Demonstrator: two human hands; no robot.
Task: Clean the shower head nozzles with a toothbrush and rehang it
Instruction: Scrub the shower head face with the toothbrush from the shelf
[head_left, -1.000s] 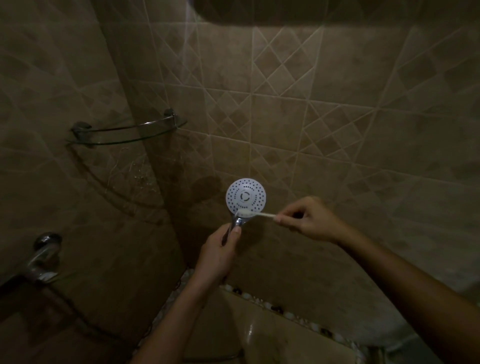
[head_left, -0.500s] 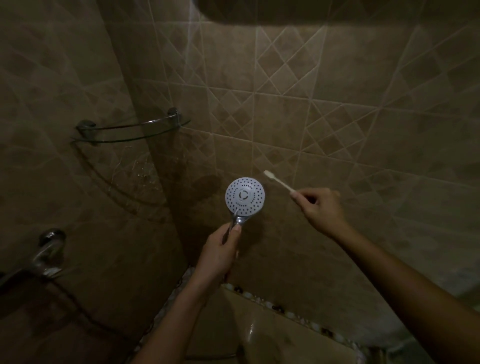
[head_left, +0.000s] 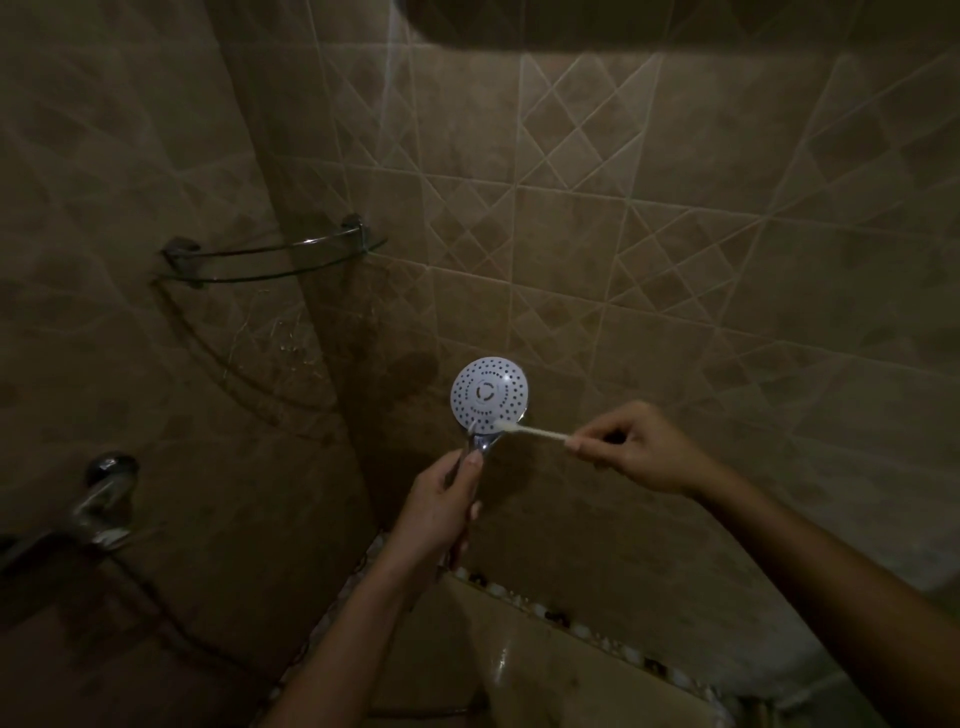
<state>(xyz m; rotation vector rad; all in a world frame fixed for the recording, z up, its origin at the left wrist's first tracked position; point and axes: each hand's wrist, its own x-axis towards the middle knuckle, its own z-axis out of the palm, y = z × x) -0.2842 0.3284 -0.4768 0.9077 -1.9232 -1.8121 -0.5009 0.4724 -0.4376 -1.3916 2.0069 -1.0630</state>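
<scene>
Head view: half a second ago the toothbrush (head_left: 530, 431) was lifted clear, up and right of the shower head (head_left: 489, 393); now its bristles are back on the lower edge of the round face, so scrubbing goes on and rehanging is not yet near. The right hand (head_left: 641, 448) pinches the brush's far end; the left hand (head_left: 442, 506) is wrapped around the chrome handle, face turned toward the camera, in front of the tiled wall (head_left: 675, 291). Open room lies on every side; the glass corner shelf (head_left: 270, 260) and tap (head_left: 104, 499) sit well apart.
</scene>
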